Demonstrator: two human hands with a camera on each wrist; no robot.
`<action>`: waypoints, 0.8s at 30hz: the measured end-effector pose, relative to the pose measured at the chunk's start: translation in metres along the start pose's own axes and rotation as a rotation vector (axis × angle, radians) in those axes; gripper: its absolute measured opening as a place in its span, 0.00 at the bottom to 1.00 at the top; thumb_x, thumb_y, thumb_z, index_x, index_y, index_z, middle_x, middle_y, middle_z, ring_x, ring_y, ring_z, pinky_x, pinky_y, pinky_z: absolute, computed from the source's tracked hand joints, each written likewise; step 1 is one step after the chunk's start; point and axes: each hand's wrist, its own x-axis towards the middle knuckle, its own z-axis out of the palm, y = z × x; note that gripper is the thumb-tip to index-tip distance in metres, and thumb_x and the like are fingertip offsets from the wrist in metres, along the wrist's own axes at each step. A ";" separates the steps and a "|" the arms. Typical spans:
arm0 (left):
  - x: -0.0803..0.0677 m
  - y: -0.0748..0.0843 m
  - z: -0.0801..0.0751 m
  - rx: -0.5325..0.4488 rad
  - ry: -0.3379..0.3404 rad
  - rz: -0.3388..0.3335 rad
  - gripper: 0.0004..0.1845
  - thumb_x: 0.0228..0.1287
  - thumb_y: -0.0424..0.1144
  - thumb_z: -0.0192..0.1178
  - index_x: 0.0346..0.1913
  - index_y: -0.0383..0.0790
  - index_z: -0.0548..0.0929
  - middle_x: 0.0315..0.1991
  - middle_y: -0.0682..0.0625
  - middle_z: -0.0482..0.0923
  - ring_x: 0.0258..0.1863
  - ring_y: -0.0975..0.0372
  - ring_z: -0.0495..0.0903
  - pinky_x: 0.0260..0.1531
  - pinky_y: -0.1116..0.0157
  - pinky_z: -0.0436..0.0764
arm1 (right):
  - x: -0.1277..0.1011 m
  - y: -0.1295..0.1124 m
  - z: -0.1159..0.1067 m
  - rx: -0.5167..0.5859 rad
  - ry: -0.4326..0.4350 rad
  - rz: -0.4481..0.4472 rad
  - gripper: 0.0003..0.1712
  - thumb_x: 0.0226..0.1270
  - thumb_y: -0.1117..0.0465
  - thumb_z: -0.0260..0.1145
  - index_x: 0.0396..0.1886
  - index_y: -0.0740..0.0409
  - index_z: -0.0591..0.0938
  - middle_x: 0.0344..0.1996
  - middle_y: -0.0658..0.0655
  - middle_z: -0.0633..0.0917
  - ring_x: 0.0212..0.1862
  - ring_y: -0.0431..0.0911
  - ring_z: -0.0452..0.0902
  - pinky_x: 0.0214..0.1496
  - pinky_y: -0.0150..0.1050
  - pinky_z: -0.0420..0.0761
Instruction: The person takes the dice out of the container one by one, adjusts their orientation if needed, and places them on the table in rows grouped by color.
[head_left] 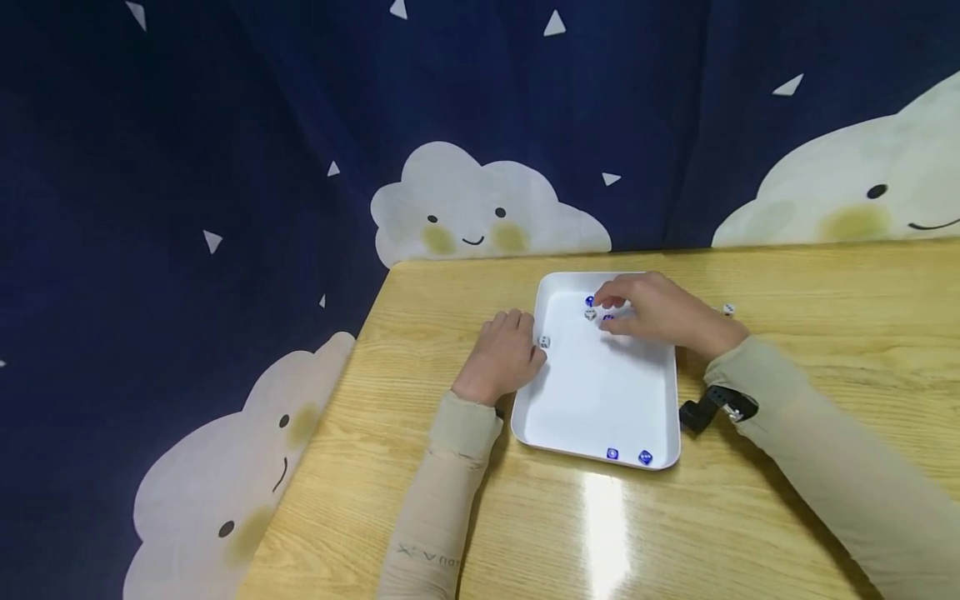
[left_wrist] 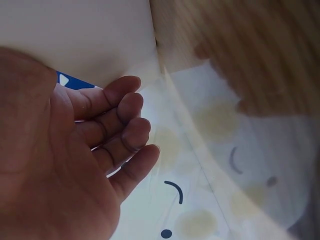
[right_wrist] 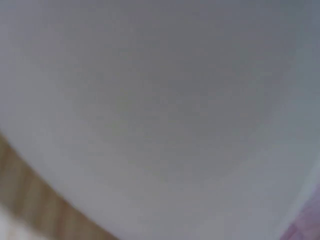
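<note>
Three dice sit under the curled right hand; left hand relaxed, holding nothing, beside tray.

Tray middle is bare white floor, open from above; dice cluster crowds the far end, two blue dice sit against the near rim. Left hand blocks the tray's left rim beside a white die; right hand covers the far-right corner.

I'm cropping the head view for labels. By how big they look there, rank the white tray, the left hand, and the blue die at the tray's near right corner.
1. white tray
2. left hand
3. blue die

The gaps are plain, so nearness to the camera does not blur the order.
</note>
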 end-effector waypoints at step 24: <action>-0.001 -0.003 0.000 0.014 0.021 0.019 0.17 0.73 0.45 0.47 0.52 0.36 0.75 0.44 0.47 0.76 0.44 0.54 0.73 0.47 0.59 0.75 | 0.038 -0.013 -0.001 0.084 0.060 -0.016 0.16 0.62 0.58 0.75 0.48 0.58 0.88 0.41 0.55 0.92 0.45 0.49 0.86 0.51 0.48 0.84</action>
